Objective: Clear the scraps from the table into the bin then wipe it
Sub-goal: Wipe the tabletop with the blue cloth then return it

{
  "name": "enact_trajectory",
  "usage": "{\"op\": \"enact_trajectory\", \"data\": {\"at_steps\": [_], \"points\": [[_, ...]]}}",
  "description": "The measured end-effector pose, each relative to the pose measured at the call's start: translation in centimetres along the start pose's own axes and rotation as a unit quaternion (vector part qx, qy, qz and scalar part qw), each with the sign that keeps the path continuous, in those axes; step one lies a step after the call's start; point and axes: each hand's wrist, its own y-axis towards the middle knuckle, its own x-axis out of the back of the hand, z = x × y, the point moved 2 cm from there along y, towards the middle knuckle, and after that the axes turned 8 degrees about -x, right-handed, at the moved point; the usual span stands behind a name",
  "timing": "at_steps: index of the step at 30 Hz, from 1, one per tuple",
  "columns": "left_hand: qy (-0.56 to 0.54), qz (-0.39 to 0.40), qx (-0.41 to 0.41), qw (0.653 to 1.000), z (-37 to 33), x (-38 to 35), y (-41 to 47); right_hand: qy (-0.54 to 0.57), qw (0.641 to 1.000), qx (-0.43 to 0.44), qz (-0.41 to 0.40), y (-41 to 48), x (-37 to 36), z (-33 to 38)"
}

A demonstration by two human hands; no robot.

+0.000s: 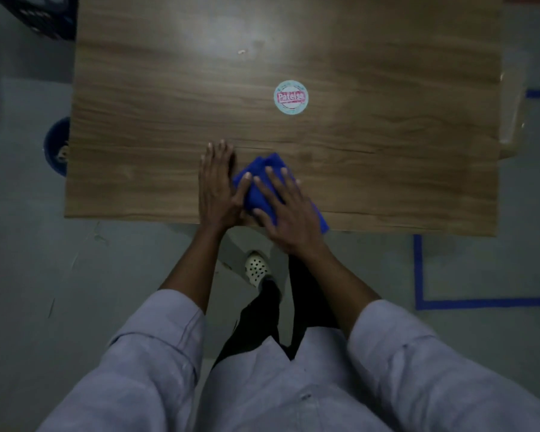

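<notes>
A folded blue cloth (259,173) lies on the wooden table (138,120) near its front edge. My right hand (289,210) presses flat on the cloth with its fingers spread. My left hand (217,185) lies flat on the table right beside the cloth, its thumb touching the cloth's left side. One small pale scrap (241,52) sits far back on the table. A blue bin (56,146) stands on the floor at the table's left edge, half hidden under it.
A round sticker (291,97) with red lettering is stuck near the table's middle. A dark crate (44,17) stands at the back left on the floor. Blue tape (418,269) marks the floor at the right. My foot (256,269) is below the table edge.
</notes>
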Motion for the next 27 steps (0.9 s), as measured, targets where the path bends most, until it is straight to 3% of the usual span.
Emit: {"op": "enact_trajectory", "data": {"at_steps": [4, 7, 9, 14, 20, 23, 27], "points": [[0.049, -0.005, -0.033, 0.998, 0.4, -0.4, -0.2, -0.021, 0.985, -0.165, -0.044, 3.0, 1.7, -3.8], [0.058, -0.017, -0.038, 0.997, 0.5, -0.6, -0.2, -0.039, 0.966, -0.245, -0.076, 7.7, 1.6, -1.4], [0.040, -0.020, -0.029, 0.999, 0.6, -0.4, -0.3, -0.052, 0.971, -0.218, -0.079, 9.7, 0.6, 1.3], [-0.012, -0.032, 0.017, 0.999, 0.2, 0.0, -0.5, -0.055, 0.997, -0.038, -0.050, 7.7, -1.2, 5.1], [-0.044, -0.039, 0.031, 0.998, -0.5, 0.5, -0.5, -0.013, 0.998, 0.067, 0.009, 1.0, 0.4, -0.6], [-0.033, -0.035, 0.032, 0.998, -0.2, 0.4, -0.3, -0.020, 0.997, 0.081, 0.005, 2.9, 1.0, -2.6], [0.002, -0.023, 0.010, 1.000, -0.1, 0.0, -0.5, -0.016, 0.999, 0.034, -0.015, 9.1, 1.9, -2.9]]}}
